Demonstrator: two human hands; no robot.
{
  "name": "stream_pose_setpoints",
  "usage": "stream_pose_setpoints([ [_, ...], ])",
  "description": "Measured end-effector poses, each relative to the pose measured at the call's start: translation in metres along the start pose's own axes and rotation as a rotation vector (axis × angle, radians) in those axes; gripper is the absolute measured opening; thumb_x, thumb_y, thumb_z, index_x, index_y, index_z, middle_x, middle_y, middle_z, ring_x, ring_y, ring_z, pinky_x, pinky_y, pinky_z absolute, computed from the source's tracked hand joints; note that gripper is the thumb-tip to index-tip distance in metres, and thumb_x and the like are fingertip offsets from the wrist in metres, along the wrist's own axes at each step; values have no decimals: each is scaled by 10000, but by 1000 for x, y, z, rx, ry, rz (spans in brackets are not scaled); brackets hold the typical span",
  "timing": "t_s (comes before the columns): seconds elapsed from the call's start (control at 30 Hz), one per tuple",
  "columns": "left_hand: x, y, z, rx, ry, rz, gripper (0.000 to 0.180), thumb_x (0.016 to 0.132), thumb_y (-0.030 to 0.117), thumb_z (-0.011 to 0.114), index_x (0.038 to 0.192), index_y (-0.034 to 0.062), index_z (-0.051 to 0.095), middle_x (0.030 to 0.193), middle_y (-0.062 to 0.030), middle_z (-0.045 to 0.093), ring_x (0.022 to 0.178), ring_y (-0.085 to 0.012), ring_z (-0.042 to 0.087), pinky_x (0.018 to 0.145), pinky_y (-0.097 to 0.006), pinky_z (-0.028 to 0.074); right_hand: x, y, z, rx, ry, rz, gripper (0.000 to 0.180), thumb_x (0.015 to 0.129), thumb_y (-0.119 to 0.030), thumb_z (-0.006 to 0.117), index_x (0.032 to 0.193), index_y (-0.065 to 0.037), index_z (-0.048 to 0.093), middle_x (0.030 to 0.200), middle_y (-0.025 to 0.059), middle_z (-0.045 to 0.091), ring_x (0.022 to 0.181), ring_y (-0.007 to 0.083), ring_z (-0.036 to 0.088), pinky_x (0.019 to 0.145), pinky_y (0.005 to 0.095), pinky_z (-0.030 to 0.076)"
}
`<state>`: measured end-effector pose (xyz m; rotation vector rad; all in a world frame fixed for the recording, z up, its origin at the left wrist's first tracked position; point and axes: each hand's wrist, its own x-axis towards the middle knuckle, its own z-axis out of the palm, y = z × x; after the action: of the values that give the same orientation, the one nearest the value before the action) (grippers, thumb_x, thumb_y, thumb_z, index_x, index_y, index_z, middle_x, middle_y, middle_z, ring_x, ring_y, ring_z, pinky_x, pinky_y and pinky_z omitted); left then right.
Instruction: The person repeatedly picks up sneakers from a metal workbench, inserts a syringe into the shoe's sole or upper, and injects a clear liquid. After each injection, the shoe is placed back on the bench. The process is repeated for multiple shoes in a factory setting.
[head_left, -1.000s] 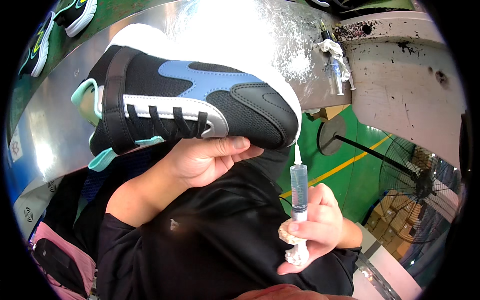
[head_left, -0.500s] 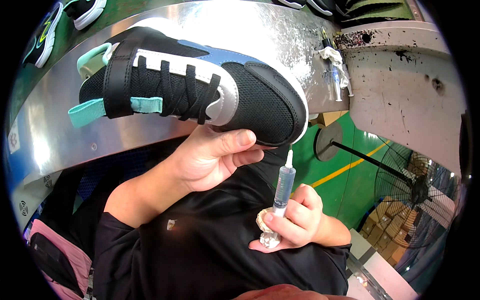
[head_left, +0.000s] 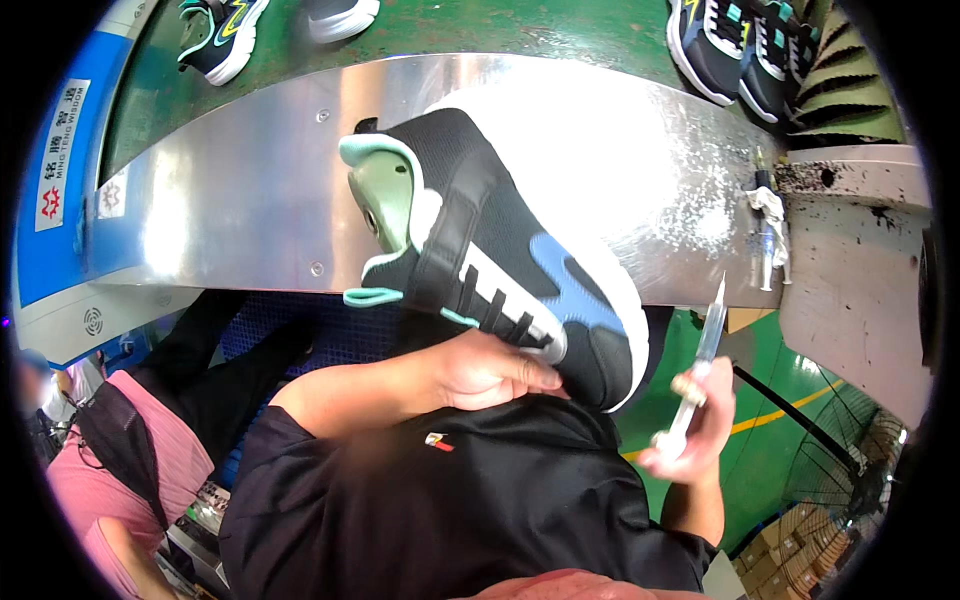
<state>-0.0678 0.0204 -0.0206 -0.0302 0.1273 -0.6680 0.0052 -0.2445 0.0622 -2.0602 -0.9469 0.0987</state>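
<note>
A black sneaker with a white sole, blue side panels and mint trim is tilted in front of me, over the metal table's near edge. Inside its collar shows a green shoe last. My left hand grips the shoe by the forefoot, the fingers partly hidden beneath it. Off to the right of the toe, my right hand is closed around a clear syringe. Its needle points up, apart from the shoe. Motion slightly blurs this hand.
The shiny metal table edge borders a green surface with more sneakers. Another syringe with white wrapping lies at its right end, beside a paint-stained machine. A fan stands lower right. A person in pink is at left.
The syringe needle has moved from the sole edge at the toe out to the right. My left hand has turned the shoe, its toe now pointing more toward me.
</note>
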Motion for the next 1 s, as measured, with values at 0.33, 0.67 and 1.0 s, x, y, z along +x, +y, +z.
stream_pose_setpoints([
  [0.33,-18,9,-7,244,161,-242,326,889,81,574,1204,8,537,1215,-58,568,1136,-153,513,990,-279,376,18,7,3,305,88,576,1033,614,-603,749,1306,58,359,1081,88,490,946,162,511,819,299,433],
  [0.67,-17,16,-12,219,88,-240,334,877,64,577,1203,5,535,1213,-68,566,1135,-163,516,982,-287,384,105,-39,29,1208,-32,285,751,647,-705,658,1064,-103,492,751,114,624,821,232,479,733,371,360],
  [1.0,-19,26,-17,225,56,-210,342,866,47,579,1202,2,534,1211,-77,565,1135,-174,519,975,-295,393,130,-47,42,1074,-120,252,785,699,-733,579,1031,-23,544,764,105,617,745,190,497,734,321,357],
])
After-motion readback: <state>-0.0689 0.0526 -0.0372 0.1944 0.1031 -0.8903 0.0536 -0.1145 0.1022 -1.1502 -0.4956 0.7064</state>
